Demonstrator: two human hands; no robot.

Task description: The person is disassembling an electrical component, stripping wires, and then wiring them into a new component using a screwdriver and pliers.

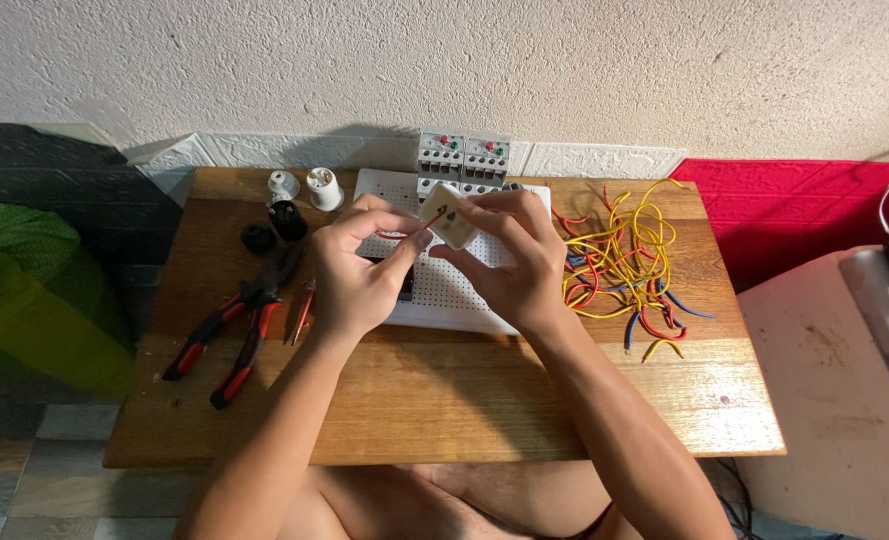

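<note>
While my right hand [512,262] grips the small white square plastic socket [450,216], my left hand [356,268] pinches a thin red wire [432,217] angled up-right into its face.

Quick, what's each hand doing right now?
Left hand: closed, pinching a thin red wire.
Right hand: closed, holding a small white socket.
</note>
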